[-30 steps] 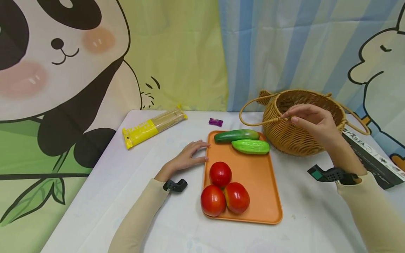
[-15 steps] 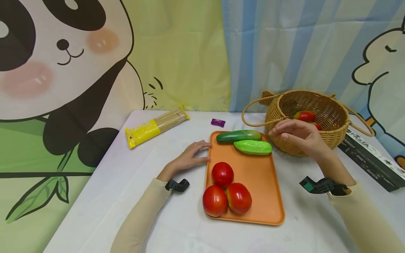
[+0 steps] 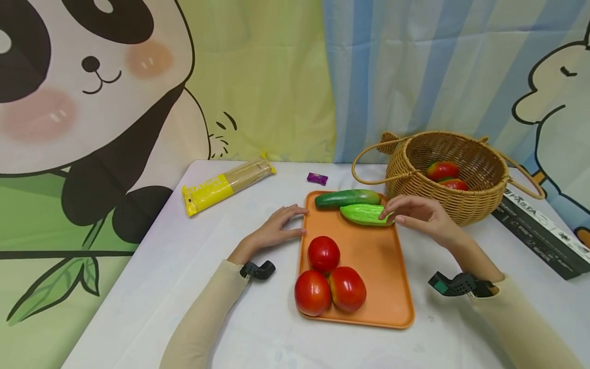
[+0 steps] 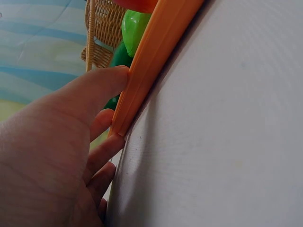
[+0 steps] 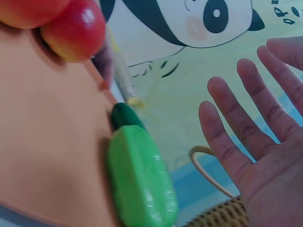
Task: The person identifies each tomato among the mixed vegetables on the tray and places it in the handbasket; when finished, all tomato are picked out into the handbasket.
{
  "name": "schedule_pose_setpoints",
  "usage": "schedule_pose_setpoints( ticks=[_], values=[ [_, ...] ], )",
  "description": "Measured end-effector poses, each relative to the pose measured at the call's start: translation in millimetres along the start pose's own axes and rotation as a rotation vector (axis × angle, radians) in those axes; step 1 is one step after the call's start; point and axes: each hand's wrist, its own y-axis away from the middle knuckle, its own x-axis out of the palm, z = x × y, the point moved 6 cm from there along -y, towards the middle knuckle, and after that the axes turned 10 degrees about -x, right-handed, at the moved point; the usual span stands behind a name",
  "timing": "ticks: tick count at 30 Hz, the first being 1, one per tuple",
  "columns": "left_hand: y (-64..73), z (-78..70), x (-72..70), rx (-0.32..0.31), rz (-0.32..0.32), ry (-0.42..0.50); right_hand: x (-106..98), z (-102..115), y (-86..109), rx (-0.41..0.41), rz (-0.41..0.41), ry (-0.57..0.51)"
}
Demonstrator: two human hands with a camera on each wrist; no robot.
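An orange tray (image 3: 369, 277) bears a dark green cucumber (image 3: 341, 199), a light green cucumber (image 3: 361, 214) and three red tomatoes (image 3: 324, 254). My left hand (image 3: 275, 228) touches the tray's left rim with thumb and fingertips, as the left wrist view also shows. Over the right end of the light green cucumber hovers my right hand (image 3: 421, 218), its fingers relaxed and nothing held. In the right wrist view the fingers (image 5: 246, 127) are spread apart from the light green cucumber (image 5: 142, 179). Beyond that hand stands a wicker basket (image 3: 401, 164) containing red-and-green fruit or vegetables (image 3: 443, 170).
A yellow noodle packet (image 3: 228, 184) lies at the back left of the table. Behind the tray is a small purple wrapped candy (image 3: 317, 178). A black pasta box (image 3: 539, 233) lies right of the basket, whose loop handle (image 3: 369, 182) reaches out leftward.
My right hand has moved from over the basket down and left to the light green cucumber, uncovering the red items inside the basket. My left hand stays at the tray's rim.
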Motion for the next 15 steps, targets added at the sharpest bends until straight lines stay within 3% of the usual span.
schedule_pose_setpoints(
  ticks=[4,11,15],
  values=[
    [1.1,-1.0,-1.6,-0.006,-0.003,0.0,7.8,-9.0,4.5,0.059,0.009,0.0],
    [0.5,-0.2,-0.4,-0.009,0.004,0.005,22.1,-19.1,9.4,0.053,0.076,-0.025],
    [-0.1,1.0,0.8,-0.013,0.006,0.003,28.7,-26.3,13.8,0.114,0.124,-0.031]
  ],
)
